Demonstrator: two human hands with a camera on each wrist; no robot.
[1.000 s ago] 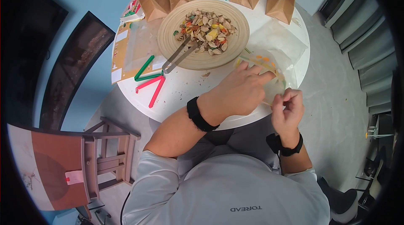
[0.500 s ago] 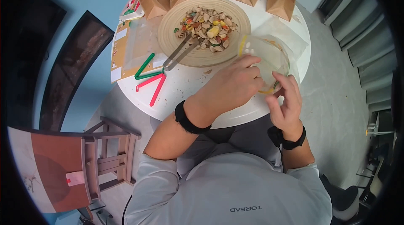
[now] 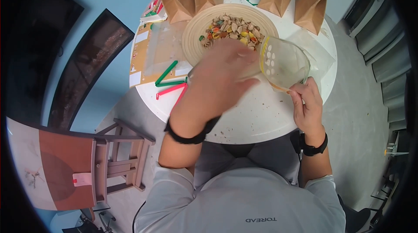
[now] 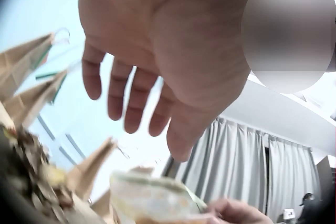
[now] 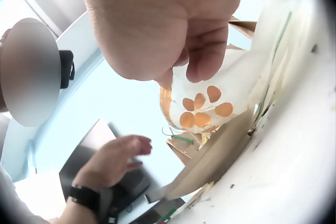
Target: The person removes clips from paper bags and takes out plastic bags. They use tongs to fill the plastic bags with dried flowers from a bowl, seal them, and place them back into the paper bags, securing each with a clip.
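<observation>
Pinching by the tabletop's (image 3: pixel 261 119) right edge, our right hand (image 3: pixel 308 106) alone is keeping the bag (image 3: pixel 287 63) gaping. Our left hand (image 3: pixel 217 80), spread, empty, is leaving for the plate (image 3: pixel 191 39).

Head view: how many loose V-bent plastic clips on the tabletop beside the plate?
2. A green clip left of the plate; a pink clip just nearer the person, partly hidden by the left arm. More may be hidden beneath the left hand.
</observation>
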